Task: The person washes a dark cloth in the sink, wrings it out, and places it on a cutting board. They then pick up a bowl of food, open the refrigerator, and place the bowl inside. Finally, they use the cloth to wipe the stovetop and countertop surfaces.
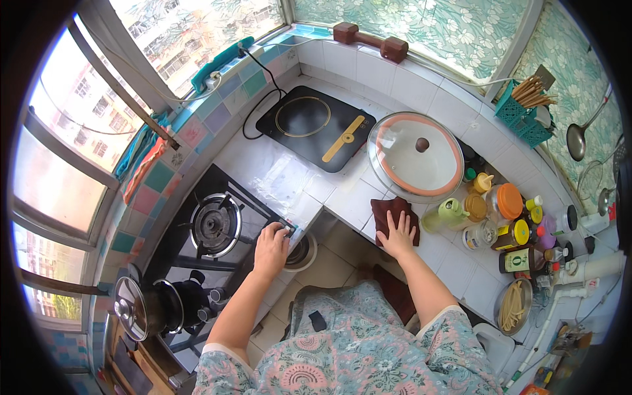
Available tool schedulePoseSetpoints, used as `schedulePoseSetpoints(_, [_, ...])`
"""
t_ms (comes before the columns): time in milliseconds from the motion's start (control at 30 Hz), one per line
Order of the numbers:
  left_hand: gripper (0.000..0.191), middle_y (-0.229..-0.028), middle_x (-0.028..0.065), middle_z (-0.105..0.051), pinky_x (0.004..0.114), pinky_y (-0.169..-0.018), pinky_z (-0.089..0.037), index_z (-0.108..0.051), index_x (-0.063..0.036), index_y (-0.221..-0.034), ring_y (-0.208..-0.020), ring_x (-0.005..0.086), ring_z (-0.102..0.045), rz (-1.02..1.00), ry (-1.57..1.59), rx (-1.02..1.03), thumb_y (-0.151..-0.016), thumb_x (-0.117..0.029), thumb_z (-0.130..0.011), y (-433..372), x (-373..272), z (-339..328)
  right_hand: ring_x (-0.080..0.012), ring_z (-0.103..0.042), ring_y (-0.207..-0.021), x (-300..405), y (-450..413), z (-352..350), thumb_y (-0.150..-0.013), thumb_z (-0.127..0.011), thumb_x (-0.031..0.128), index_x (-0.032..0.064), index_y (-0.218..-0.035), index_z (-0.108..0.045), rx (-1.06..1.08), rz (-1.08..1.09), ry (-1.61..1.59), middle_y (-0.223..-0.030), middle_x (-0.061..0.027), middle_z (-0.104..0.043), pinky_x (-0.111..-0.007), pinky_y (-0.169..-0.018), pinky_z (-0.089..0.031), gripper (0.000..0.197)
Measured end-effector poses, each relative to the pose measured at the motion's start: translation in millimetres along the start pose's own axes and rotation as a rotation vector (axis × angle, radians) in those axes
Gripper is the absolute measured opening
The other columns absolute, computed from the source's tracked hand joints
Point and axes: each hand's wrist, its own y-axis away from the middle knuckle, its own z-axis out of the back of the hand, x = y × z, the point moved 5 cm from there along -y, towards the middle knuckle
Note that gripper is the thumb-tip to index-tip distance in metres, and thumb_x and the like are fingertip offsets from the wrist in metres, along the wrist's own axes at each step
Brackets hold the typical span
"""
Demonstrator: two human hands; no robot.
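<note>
My right hand (398, 236) lies with fingers spread on a folded dark red cloth (381, 213), which rests on the white tiled counter (345, 200). My left hand (271, 251) is at the front corner of the black gas stove (229, 186), its fingers curled down. Something small and pale shows by its fingertips, too little to name, and whether it is gripped cannot be made out. Just beyond the cloth, a glass lid with a dark knob (422, 144) covers a white, orange-rimmed vessel (388, 174). A black induction cooker (308, 123) sits at the back corner.
A green-tinted bottle (439, 217), jars with orange (509, 201) and yellow lids and several other bottles crowd the right counter. Farther right is a metal bowl of pale strips (513, 308). Black pots (170, 301) stand on the stove's near end. Below the counter is a round bin (302, 254).
</note>
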Motion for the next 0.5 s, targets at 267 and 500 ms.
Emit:
schedulePoseSetpoints(267, [0.025,-0.117,0.0160,-0.051,0.042,-0.092,-0.043,-0.057,-0.0040,-0.106,-0.108,0.0345,-0.051,0.147,-0.017,-0.015,-0.081,-0.006,-0.063,-23,51,-5,-0.0273,-0.049,-0.121,4,-28,-13,-0.083,-0.064,0.017,0.0154,-0.114,-0.063,-0.545,0.111,-0.094,-0.126,-0.0066,-0.056,-0.047,-0.103,-0.036,0.032])
schedulePoseSetpoints(500, [0.022,-0.117,0.0162,-0.051,0.042,-0.091,-0.043,-0.058,-0.0039,-0.104,-0.108,0.0352,-0.052,0.286,0.007,-0.096,-0.082,-0.005,-0.062,-67,101,-16,-0.0305,-0.062,-0.095,144,-64,105,-0.076,-0.066,0.001,0.0120,-0.108,-0.064,-0.587,0.518,-0.589,-0.109,-0.0093,-0.063,-0.038,-0.079,-0.052,0.034])
